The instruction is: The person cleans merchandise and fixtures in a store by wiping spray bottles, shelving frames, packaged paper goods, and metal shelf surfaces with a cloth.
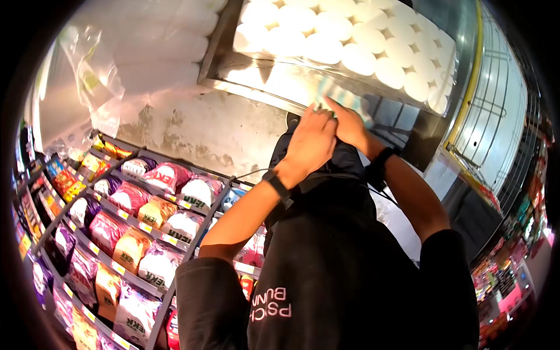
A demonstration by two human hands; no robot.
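My left hand (312, 139) and my right hand (349, 123) meet at the centre, fingers bent and close together. At their fingertips is a thin, light blue-and-white striped piece (344, 98), blurred by glare; whether it is cloth or plastic I cannot tell. My right hand's fingers lie against its lower edge, and my left hand's fingertips reach its lower left corner. How the fingers grip it is partly hidden. Beyond it lies a wrapped pack of white rolls (373, 49), on a metal-edged surface (251, 96).
To the left is a tiered rack (131, 219) of colourful snack packets. Clear plastic wrapping (87, 81) hangs at the upper left. A white wire rack (496, 125) with a yellow edge stands at the right. More packaged goods (507, 280) are at the lower right.
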